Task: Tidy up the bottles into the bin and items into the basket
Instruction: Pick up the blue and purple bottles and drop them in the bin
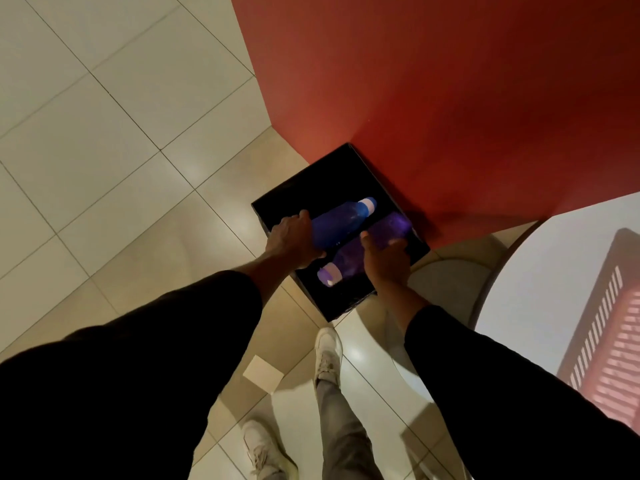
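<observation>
A black square bin (277, 204) stands on the tiled floor against the red wall. Over its opening my left hand (292, 240) grips the base end of a blue bottle (343, 220), whose white cap points toward the wall. My right hand (384, 259) holds a purple bottle (349, 259) around its middle, with its white cap pointing back toward me. Both bottles lie nearly flat, side by side, above the dark inside of the bin. The basket is not in view.
A white round table (554, 271) stands at the right, with a red slatted object (609, 341) on it. A red wall (433, 98) rises behind the bin. My two feet in white shoes (327, 351) stand on beige tiles beside a small white card (263, 374).
</observation>
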